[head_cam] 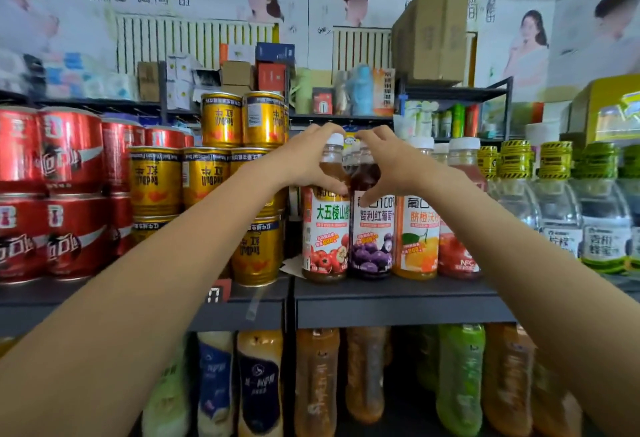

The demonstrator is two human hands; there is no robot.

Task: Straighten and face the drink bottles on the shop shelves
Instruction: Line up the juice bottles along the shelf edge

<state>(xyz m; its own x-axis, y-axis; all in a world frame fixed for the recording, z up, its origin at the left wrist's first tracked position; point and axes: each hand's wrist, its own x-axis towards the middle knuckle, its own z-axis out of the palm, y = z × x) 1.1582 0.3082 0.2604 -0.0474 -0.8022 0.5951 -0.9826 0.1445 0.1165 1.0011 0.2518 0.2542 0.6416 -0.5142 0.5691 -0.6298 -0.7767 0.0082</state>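
Head camera, looking at a shop shelf (398, 298): a person reaches forward with both bare arms to a row of juice bottles standing at the shelf's front edge. Left hand (311, 156) curls its fingers round the shoulder of the hawthorn juice bottle (325, 229), the leftmost of the row, just under its white cap. Right hand (384, 163) grips the neck and shoulder of the dark grape juice bottle (372, 232) touching it on the right. Both labels already face outward, as do those of the orange juice bottle (415, 229) and a red juice bottle partly hidden behind the right forearm. Stacked gold cans (207, 177) and red cans (69, 159) stand to the left; clear water bottles (557, 215) with yellow-and-black caps line the right. More bottles fill the lower shelf (318, 384), blurred. Full and plastic, these bottles probably feel fairly heavy and stiff, with smooth labels that may slip; a hold at the narrow shoulder, as here, likely gives the best twist and keeps neighbours from toppling.
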